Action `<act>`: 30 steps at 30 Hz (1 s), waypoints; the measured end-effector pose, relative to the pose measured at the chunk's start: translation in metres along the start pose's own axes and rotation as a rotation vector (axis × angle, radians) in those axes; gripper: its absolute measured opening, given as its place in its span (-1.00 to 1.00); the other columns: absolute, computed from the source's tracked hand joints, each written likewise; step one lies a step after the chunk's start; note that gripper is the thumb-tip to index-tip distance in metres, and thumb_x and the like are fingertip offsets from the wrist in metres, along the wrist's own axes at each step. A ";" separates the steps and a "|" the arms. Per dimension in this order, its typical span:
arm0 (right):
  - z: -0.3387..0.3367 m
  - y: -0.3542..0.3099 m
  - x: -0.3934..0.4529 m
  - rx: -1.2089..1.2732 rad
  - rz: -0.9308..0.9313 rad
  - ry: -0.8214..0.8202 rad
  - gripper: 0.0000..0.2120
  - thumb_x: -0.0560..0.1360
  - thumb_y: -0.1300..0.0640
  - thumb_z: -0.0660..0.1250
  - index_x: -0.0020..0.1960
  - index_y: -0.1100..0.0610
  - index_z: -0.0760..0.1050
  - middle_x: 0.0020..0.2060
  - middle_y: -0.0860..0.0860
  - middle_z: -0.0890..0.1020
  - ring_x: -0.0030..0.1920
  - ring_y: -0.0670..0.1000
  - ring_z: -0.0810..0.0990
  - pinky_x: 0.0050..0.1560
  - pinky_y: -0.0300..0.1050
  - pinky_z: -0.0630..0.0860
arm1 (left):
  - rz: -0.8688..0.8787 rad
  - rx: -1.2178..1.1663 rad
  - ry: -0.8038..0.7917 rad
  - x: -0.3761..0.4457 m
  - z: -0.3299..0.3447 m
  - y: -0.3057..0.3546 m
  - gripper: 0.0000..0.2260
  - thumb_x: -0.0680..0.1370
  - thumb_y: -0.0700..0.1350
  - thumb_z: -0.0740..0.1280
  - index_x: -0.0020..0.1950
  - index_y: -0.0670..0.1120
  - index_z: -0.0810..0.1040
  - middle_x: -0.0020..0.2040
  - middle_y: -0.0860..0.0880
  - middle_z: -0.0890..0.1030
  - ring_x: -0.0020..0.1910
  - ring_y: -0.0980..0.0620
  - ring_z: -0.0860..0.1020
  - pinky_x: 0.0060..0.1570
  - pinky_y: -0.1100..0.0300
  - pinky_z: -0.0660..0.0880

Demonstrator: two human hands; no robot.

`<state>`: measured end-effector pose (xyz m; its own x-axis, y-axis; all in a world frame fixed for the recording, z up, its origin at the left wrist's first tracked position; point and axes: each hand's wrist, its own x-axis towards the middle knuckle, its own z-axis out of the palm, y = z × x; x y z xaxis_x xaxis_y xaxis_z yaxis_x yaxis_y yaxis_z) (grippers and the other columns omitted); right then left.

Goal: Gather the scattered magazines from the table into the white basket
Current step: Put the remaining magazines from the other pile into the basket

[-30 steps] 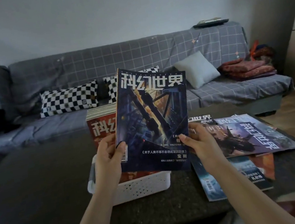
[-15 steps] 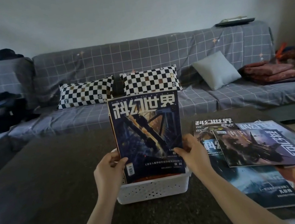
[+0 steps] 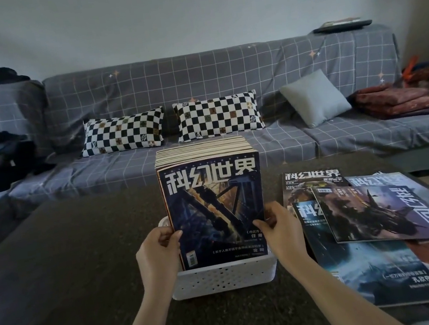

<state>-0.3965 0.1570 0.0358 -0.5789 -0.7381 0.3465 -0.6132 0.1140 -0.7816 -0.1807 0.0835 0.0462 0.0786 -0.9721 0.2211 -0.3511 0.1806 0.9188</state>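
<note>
Dim, flat indoor light; wide-angle bending at edges, slight blur lower right.

Both of my forearms reach forward from the bottom of the view, bare, angled inward toward each other. My left hand (image 3: 156,253) sits a little lower than the right, thumb laid across the front, the other fingers curled behind and out of sight, pinching an edge. My right hand (image 3: 279,229) mirrors it on the opposite side, thumb pointing inward, fingers wrapped around the back. Both wrists are nearly straight, and both grips are closed.
</note>
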 end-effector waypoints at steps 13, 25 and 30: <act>0.007 -0.005 -0.003 -0.134 -0.066 -0.029 -0.61 0.54 0.05 0.28 0.36 -0.06 0.41 -0.01 -0.03 0.68 -0.06 -0.03 0.63 -0.11 -0.03 0.61 | 0.097 0.149 0.047 -0.002 0.002 -0.004 -0.73 0.56 -0.11 0.35 0.25 -0.11 0.58 -0.21 0.09 0.65 -0.34 0.27 0.54 -0.44 0.47 0.35; 0.003 -0.006 -0.009 -0.031 -0.040 -0.029 -0.58 0.51 0.03 0.32 0.35 0.02 0.41 0.07 -0.05 0.65 0.06 -0.04 0.60 0.03 0.00 0.58 | 0.034 0.008 0.109 -0.014 0.007 0.004 -0.68 0.52 -0.04 0.39 0.25 -0.03 0.46 0.17 0.02 0.47 -0.02 0.09 0.54 -0.17 0.26 0.48; -0.002 -0.004 -0.013 0.017 -0.047 0.036 -0.59 0.50 0.04 0.34 0.33 0.04 0.44 0.09 -0.05 0.64 0.10 -0.02 0.55 0.01 -0.14 0.51 | 0.093 -0.069 0.080 -0.032 0.012 0.011 -0.81 0.53 -0.09 0.38 0.06 0.08 0.42 -0.06 0.08 0.53 -0.13 0.16 0.55 -0.26 0.35 0.44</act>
<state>-0.3877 0.1672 0.0351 -0.5684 -0.7182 0.4013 -0.6314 0.0681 -0.7724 -0.1981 0.1148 0.0454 0.1241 -0.9362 0.3289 -0.2960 0.2814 0.9128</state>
